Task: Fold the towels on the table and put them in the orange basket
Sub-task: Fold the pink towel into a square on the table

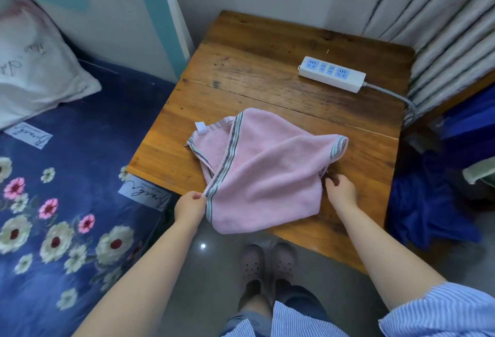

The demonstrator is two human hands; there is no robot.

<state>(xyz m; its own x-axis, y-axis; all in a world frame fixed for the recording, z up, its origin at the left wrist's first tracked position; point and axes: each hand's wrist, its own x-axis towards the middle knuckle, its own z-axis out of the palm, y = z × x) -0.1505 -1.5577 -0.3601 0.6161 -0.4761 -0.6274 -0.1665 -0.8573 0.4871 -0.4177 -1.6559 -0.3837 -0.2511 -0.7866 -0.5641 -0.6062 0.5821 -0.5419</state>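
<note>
A pink towel (pixel 263 173) with striped borders lies loosely folded on the wooden table (pixel 267 74), its near part hanging over the table's front edge. My left hand (pixel 188 206) pinches the towel's striped corner at the lower left. At the towel's right edge my right hand (pixel 341 189) has its fingers curled by the cloth; whether they grasp it is unclear. A white label sticks out at the towel's upper left. No orange basket is in view.
A white power strip (pixel 332 74) with a grey cable lies at the table's far right. A bed with a dark blue floral cover (pixel 67 202) and a pillow (pixel 32 68) stands left. Curtains (pixel 442 28) hang at right, above blue cloth (pixel 428 202) on the floor.
</note>
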